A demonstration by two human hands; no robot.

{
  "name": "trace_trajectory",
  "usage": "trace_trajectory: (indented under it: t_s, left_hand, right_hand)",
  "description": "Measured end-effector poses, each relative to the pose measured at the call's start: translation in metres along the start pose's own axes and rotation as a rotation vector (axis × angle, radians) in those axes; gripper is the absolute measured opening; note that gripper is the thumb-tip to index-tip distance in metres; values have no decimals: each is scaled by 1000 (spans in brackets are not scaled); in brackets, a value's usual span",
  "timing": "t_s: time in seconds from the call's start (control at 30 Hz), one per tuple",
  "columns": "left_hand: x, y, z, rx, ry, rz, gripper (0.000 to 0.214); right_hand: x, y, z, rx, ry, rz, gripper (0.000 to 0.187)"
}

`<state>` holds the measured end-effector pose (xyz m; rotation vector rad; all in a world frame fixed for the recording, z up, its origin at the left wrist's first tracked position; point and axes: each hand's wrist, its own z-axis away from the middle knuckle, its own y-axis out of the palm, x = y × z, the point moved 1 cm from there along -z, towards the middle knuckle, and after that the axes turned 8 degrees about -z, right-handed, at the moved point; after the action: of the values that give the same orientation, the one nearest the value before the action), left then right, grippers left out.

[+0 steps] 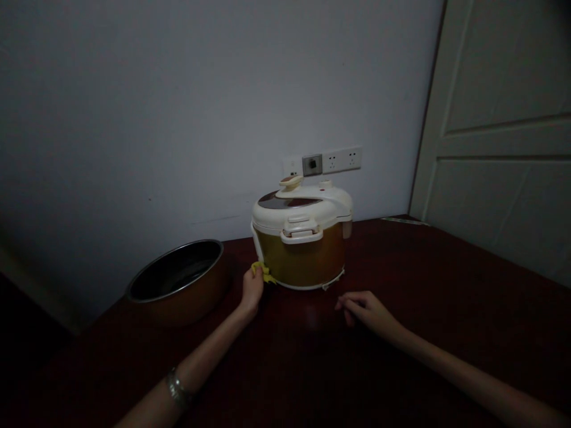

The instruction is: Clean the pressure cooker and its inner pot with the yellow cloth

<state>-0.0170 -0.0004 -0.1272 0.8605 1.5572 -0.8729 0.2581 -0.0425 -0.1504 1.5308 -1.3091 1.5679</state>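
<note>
A white and gold electric pressure cooker stands upright on the dark red table, its lid on. Pinched in my left hand is a yellow cloth, which lies against the lower left side of the cooker. My right hand rests just above the tabletop or on it, in front of the cooker's right side and apart from it. Its fingers are curled together, and whether anything is between them I cannot make out.
To the left sits a wide inner pot with a dark inside and a metal rim, slightly tilted. Behind the cooker, wall sockets are set in the pale wall. A panelled door borders the table on the right.
</note>
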Motion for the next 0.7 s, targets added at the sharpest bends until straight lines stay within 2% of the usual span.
trace_trajectory:
  t_s: [0.07, 0.17, 0.33, 0.47, 0.7]
  left_hand:
    - [-3, 6, 2, -8, -24, 42, 15]
    - [-11, 14, 22, -7, -73, 114, 13]
    - [-32, 21, 66, -5, -311, 347, 14]
    - [-44, 29, 89, 15, -472, 391, 16]
    - [-51, 72, 102, 198, -647, 528, 17]
  right_hand:
    - [1, 1, -1, -2, -5, -1, 37]
    - [1, 1, -2, -5, -1, -3, 38]
    - [0, 0, -3, -38, 22, -23, 39]
    - [0, -1, -3, -66, 30, -39, 42]
    - [-4, -13, -5, -226, 18, -85, 47]
